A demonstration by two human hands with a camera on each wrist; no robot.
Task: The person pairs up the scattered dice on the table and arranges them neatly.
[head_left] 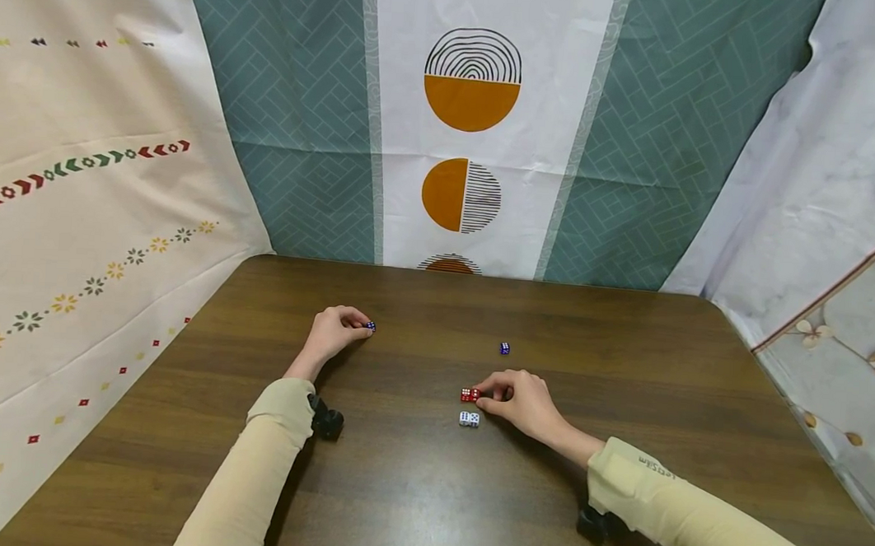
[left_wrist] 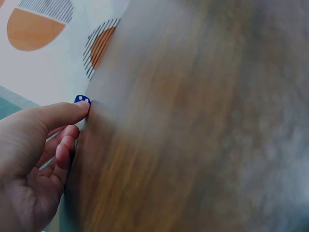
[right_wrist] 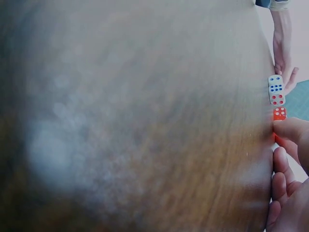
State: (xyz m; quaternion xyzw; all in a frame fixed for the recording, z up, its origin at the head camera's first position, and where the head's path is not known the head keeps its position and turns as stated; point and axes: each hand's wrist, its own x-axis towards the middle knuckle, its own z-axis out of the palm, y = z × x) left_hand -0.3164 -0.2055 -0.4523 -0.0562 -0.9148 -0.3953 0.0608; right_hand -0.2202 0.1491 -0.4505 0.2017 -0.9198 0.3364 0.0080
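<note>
My left hand (head_left: 333, 333) pinches a blue die (head_left: 371, 326) between thumb and fingers at the far left of the table. White pips show on it above the thumb in the left wrist view. Toward the middle, my right hand (head_left: 521, 401) pinches a red die (head_left: 476, 395) with thumb and forefinger. Another red die (head_left: 465, 395) sits right beside it on the left. Just nearer to me stand two white dice (head_left: 469, 420), side by side. My right thumb partly covers the red die in the right wrist view.
A second blue die (head_left: 504, 348) lies on the brown wooden table (head_left: 396, 493), beyond the red dice. Patterned cloths hang along the back (head_left: 304, 134), left (head_left: 98, 230) and right (head_left: 805, 201) of the table. Dark wrist cameras sit under both cuffs.
</note>
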